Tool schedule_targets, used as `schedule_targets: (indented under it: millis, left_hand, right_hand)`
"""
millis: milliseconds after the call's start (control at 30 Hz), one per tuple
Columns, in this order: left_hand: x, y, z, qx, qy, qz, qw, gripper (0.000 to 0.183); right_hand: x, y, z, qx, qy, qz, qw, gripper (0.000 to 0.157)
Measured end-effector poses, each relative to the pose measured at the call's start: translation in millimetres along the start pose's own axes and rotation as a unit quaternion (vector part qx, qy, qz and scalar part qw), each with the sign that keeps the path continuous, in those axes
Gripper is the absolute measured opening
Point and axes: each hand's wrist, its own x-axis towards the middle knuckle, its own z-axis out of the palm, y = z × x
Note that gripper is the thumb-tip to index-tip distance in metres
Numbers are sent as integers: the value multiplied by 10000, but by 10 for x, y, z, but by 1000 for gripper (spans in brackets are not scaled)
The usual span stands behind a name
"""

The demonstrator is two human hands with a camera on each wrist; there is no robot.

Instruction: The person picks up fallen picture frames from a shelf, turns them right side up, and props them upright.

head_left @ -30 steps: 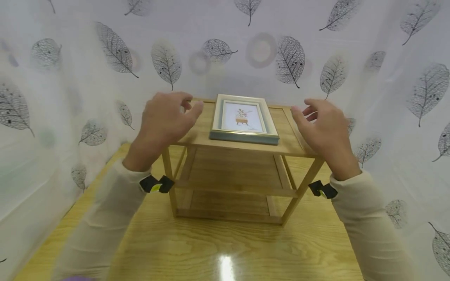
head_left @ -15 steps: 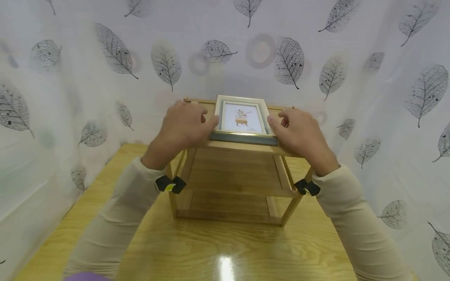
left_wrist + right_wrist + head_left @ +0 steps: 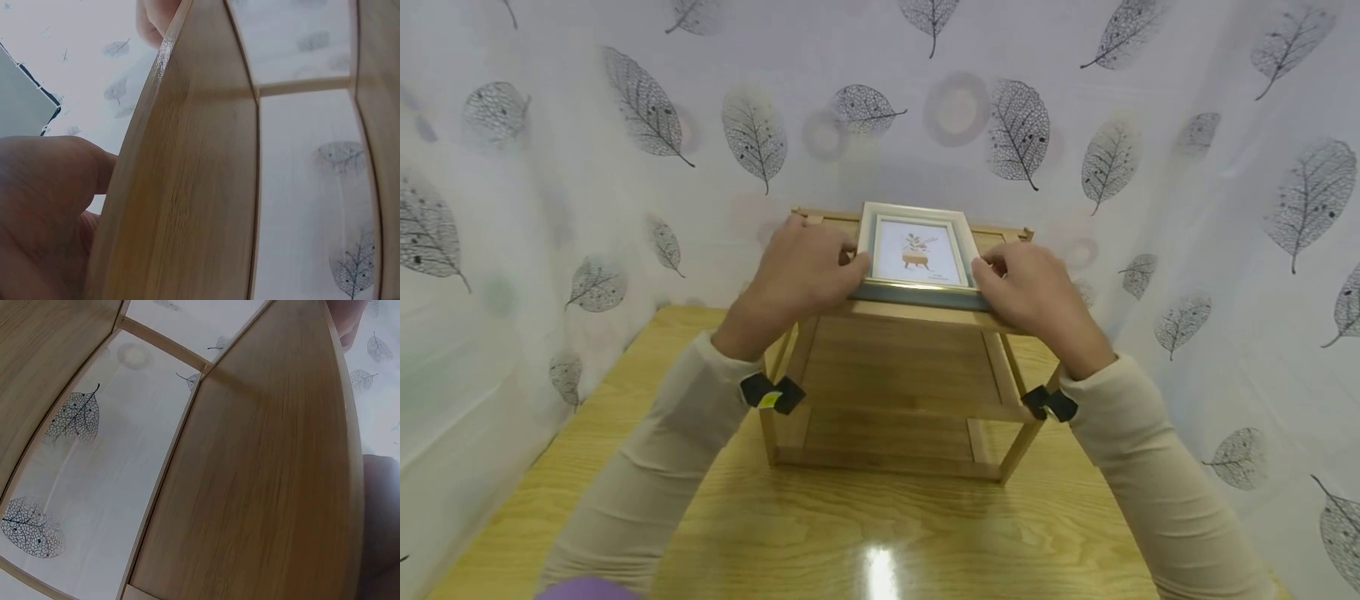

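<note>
A light picture frame (image 3: 919,250) with a gold inner edge and a plant print lies face up on the top board of a small wooden shelf rack (image 3: 917,313). My left hand (image 3: 805,268) holds the frame's left side near its front corner, thumb at the edge. On the opposite side my right hand (image 3: 1032,287) grips the right edge in the same way. The far fingers of both hands are hidden behind the knuckles. From below, the left wrist view has the left hand (image 3: 47,206) beside the board; the right wrist view has the right hand (image 3: 382,519) at its edge.
Two lower shelf boards (image 3: 895,362) are beneath the top one. The rack stands on a glossy wood-grain table (image 3: 850,533). A white curtain with leaf prints (image 3: 955,50) hangs behind and at both sides. Something purple (image 3: 587,588) shows at the bottom left.
Both hands have come inward from apart on either side of the picture frame to its two side edges, and now hold it. The frame has stayed in about the same place.
</note>
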Motion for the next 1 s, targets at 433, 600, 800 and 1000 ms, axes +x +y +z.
schedule_targets:
  millis: [433,600,800,1000]
  left_hand:
    - [11,4,-17,-275,-53,26,9996,35]
    - [16,-1,-19,-369,-41,64,9993,33]
    - [18,-12,-29,-441,-69,124,9989,30]
    - [39,-15,-13,-491,-135,76,9987,31]
  right_hand:
    - [8,2,22,210,68,67,9997,25]
    - [14,-5,15,248,20,103,9996,26]
    - [18,-10,13,230,1,61,9997,25]
    - [15,-11,7,234,16,45,9997,26]
